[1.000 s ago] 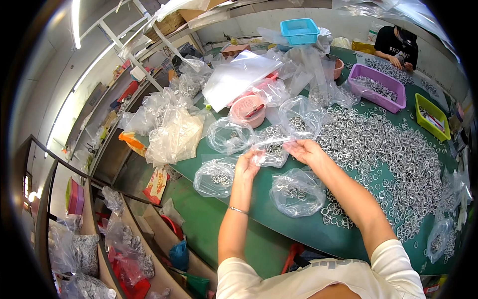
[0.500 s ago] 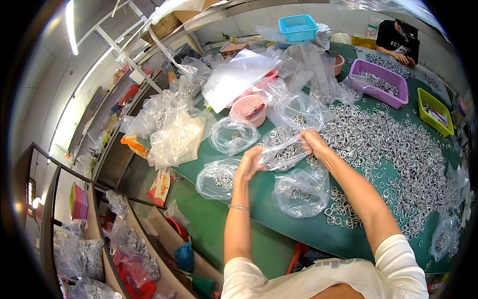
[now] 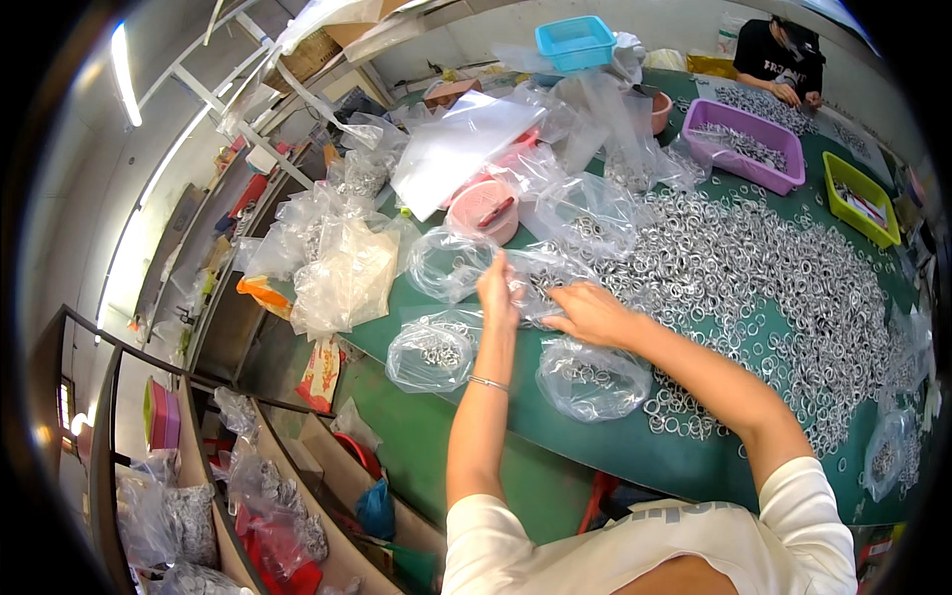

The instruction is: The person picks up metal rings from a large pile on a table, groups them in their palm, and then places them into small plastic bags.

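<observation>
A: What step is this?

B: Bagging, by the look of it. The left hand (image 3: 498, 290) pinches the edge of a clear bag (image 3: 543, 281) at the middle of the frame; the right hand (image 3: 592, 313) lies on it, fingers spread flat.

A: And the rings?

B: The pile of metal rings (image 3: 754, 288) covers the green table (image 3: 555, 446) to the right. Probably the next move calls for holding the bag's mouth open.

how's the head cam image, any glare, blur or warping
Head view: strong fisheye, the green table edge bows and the corners go black; the tube light at upper left is blown out; clear bags glint; both hands look sharp.
</observation>
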`<move>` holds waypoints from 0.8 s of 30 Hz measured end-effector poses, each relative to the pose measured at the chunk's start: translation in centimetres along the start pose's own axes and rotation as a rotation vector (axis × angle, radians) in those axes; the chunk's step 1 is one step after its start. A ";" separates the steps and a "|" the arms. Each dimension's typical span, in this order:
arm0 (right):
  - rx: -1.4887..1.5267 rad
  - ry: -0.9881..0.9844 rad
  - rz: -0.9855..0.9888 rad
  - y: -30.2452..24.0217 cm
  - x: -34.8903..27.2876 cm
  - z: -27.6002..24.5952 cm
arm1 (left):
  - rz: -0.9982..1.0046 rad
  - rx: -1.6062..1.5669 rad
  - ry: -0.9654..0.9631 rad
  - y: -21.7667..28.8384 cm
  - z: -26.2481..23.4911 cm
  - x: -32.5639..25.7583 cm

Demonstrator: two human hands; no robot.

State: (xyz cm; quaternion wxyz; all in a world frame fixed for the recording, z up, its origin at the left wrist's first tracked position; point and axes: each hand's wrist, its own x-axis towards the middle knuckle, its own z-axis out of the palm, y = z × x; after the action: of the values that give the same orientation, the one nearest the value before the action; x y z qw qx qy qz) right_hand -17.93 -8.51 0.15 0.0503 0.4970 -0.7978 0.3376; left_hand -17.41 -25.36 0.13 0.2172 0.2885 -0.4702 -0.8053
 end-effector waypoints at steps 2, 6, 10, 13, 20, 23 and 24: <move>-0.059 -0.193 0.002 -0.7 0.3 -0.3 | 0.054 -0.220 -0.070 0.4 -4.0 2.4; -0.169 -0.136 -0.016 -0.4 -0.4 0.3 | 0.542 0.136 0.021 0.4 -2.9 1.0; -0.255 0.019 -0.143 2.0 -1.8 1.4 | 1.495 0.968 -0.254 -0.1 0.8 -5.5; -0.466 0.095 -0.232 3.6 -1.4 2.7 | 1.176 1.438 -0.502 -0.9 -1.2 -5.6; -0.767 -0.184 -0.047 3.7 -1.4 -1.2 | 1.185 2.019 -0.510 0.3 -3.7 -3.1; -0.374 0.032 -0.031 4.3 -3.3 -2.5 | 1.165 1.623 -0.500 0.4 -1.5 -5.6; -0.187 0.151 -0.044 4.5 -4.0 -3.0 | 1.133 1.455 -0.472 0.7 -1.0 -6.7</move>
State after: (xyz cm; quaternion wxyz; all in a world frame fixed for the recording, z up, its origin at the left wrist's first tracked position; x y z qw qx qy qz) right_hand -20.41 -2.47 -1.46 0.1637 0.4806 -0.8086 0.2973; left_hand -11.72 -22.14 2.16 0.2420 -0.0881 -0.9578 -0.1275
